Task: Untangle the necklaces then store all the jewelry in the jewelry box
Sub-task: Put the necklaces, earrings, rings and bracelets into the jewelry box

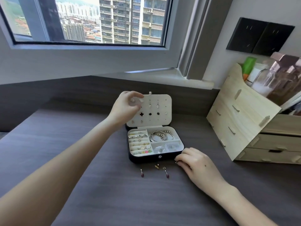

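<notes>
A dark jewelry box (146, 158) stands open on the desk, its white lid (162, 121) upright with several earrings pinned in it. Rings fill the left slots (138, 141), bangles and a bead bracelet (160, 136) lie at the upper right, and small pieces sit in the lower right cells. My left hand (125, 106) is raised at the lid's top left corner, fingers curled at a sparkly stud (133, 100). My right hand (193, 162) rests by the box's front right corner, fingertips pinching a small item. Two red-bead drop earrings (142, 174) (167, 175) and two small gold pieces (157, 166) lie in front of the box.
A light wooden drawer organiser (244, 121) with bottles on top stands at the right. A window and its sill run along the back, with a dark wall panel (259, 36) at the upper right. The dark wood desk (97, 185) stretches toward me.
</notes>
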`<state>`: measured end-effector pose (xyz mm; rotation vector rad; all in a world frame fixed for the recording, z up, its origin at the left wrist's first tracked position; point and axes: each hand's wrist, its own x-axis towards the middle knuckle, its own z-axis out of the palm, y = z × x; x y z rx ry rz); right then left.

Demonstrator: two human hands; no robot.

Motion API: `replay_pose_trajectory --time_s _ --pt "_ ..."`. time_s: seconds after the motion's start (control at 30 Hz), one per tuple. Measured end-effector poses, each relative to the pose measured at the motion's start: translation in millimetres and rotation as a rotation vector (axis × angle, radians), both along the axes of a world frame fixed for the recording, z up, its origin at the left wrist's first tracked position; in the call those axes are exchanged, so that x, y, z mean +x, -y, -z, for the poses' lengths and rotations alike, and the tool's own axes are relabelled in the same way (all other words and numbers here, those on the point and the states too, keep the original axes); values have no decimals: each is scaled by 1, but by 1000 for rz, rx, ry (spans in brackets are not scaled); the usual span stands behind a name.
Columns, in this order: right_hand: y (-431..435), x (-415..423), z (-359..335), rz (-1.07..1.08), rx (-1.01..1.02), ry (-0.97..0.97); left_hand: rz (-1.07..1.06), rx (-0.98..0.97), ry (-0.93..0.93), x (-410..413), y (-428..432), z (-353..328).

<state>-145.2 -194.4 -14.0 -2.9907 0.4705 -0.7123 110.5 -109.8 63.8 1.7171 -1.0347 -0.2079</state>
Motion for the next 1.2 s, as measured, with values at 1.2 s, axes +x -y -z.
replay_pose_trajectory --time_s 1.2 --pt "-28 157 -77 87 1544 705 44 -179 -312 1 -18 25"
